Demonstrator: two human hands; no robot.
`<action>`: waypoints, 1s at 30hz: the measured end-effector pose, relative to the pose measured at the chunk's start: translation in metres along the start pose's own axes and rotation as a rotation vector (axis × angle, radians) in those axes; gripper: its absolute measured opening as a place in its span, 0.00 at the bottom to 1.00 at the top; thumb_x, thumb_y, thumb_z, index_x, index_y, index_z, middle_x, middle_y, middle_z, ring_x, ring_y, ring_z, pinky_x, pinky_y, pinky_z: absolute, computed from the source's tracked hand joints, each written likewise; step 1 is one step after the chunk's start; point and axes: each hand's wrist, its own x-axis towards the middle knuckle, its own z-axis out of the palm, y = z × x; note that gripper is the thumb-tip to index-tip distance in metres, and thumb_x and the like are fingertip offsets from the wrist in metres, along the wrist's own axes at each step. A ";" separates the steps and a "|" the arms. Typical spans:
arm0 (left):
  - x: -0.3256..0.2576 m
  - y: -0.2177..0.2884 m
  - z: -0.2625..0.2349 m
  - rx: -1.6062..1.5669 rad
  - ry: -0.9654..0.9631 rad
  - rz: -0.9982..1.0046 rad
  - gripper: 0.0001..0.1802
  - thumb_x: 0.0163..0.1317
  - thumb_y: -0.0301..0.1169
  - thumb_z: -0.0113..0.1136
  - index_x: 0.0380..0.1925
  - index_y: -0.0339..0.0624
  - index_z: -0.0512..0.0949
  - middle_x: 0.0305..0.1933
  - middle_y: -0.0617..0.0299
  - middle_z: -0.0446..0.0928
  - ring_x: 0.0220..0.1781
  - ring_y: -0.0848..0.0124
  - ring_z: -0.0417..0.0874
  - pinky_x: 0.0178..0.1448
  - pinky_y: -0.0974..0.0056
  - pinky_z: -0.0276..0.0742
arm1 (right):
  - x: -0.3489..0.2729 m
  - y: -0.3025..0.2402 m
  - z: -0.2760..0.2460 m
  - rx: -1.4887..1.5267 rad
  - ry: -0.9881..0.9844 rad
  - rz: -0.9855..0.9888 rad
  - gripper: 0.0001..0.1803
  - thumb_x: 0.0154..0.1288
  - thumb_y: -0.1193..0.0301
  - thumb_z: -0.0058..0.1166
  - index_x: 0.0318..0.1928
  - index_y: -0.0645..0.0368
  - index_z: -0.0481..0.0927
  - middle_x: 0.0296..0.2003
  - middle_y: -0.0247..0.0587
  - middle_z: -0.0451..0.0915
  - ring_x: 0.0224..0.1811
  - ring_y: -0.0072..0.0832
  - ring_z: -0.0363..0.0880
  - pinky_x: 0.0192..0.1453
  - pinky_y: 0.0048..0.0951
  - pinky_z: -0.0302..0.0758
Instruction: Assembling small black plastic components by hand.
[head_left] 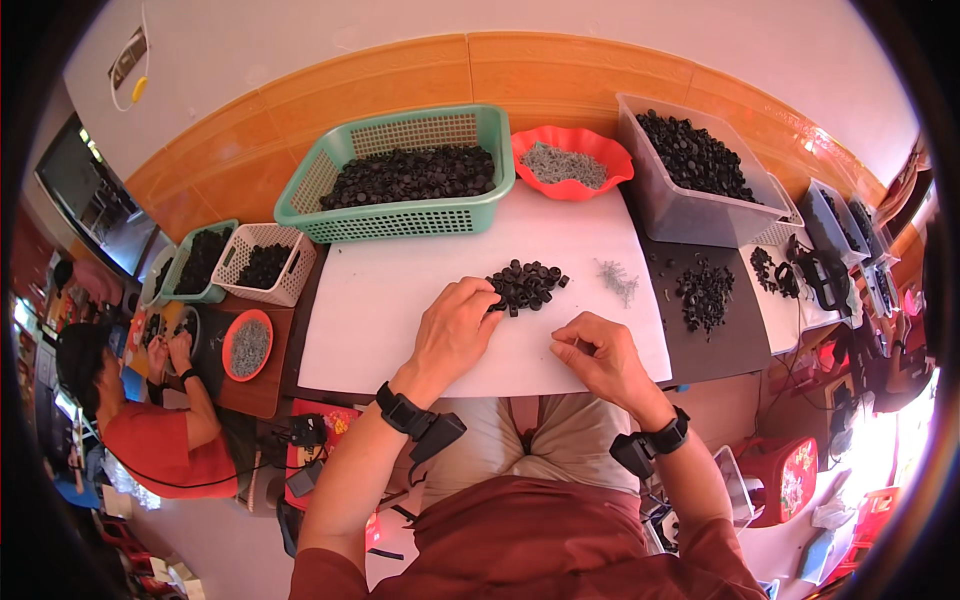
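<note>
My left hand (455, 328) rests on the white sheet (390, 300) with its fingertips touching the left side of a small pile of black ring-shaped parts (527, 283). Whether it grips one of them I cannot tell. My right hand (597, 352) lies lower right of that pile, fingers curled and pinched together; a tiny part may sit between them, too small to make out. A little clump of thin grey metal springs (619, 279) lies right of the pile.
Behind stand a green basket (400, 215) of black parts, a red bowl (610, 150) of grey springs and a clear bin (680, 215) of black parts. More black parts (704, 292) lie on a dark mat. A person (150, 420) works at the left with baskets.
</note>
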 end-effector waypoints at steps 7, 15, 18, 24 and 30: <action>-0.006 0.001 -0.001 -0.034 -0.004 -0.060 0.11 0.59 0.25 0.69 0.42 0.38 0.85 0.49 0.54 0.80 0.49 0.54 0.83 0.54 0.56 0.80 | -0.003 -0.002 0.001 -0.005 0.020 -0.011 0.06 0.65 0.74 0.65 0.39 0.66 0.86 0.29 0.42 0.81 0.25 0.26 0.74 0.32 0.29 0.72; -0.006 0.009 0.000 0.021 -0.002 -0.076 0.11 0.60 0.24 0.67 0.44 0.41 0.86 0.44 0.55 0.82 0.49 0.54 0.81 0.53 0.55 0.79 | -0.007 0.002 0.000 0.012 0.045 -0.007 0.07 0.66 0.75 0.65 0.40 0.66 0.85 0.29 0.41 0.80 0.26 0.23 0.73 0.31 0.28 0.72; -0.006 0.011 -0.001 0.013 -0.009 -0.099 0.11 0.60 0.24 0.67 0.44 0.40 0.86 0.43 0.55 0.83 0.48 0.55 0.81 0.53 0.56 0.79 | -0.009 0.001 -0.001 0.027 0.040 0.002 0.07 0.66 0.75 0.65 0.40 0.66 0.85 0.29 0.40 0.81 0.26 0.22 0.73 0.32 0.27 0.72; -0.012 0.012 -0.004 -0.029 0.031 -0.119 0.11 0.60 0.24 0.66 0.43 0.39 0.85 0.44 0.55 0.84 0.47 0.54 0.82 0.52 0.55 0.79 | -0.013 0.002 -0.023 0.008 0.106 0.020 0.08 0.65 0.74 0.66 0.42 0.66 0.85 0.30 0.40 0.82 0.28 0.22 0.76 0.34 0.27 0.75; -0.019 0.022 -0.008 -0.120 0.058 -0.110 0.10 0.61 0.23 0.66 0.43 0.38 0.85 0.44 0.54 0.84 0.46 0.55 0.83 0.51 0.57 0.81 | -0.003 0.025 -0.058 -0.360 0.330 0.006 0.09 0.60 0.75 0.66 0.42 0.62 0.86 0.33 0.44 0.84 0.30 0.35 0.82 0.36 0.34 0.79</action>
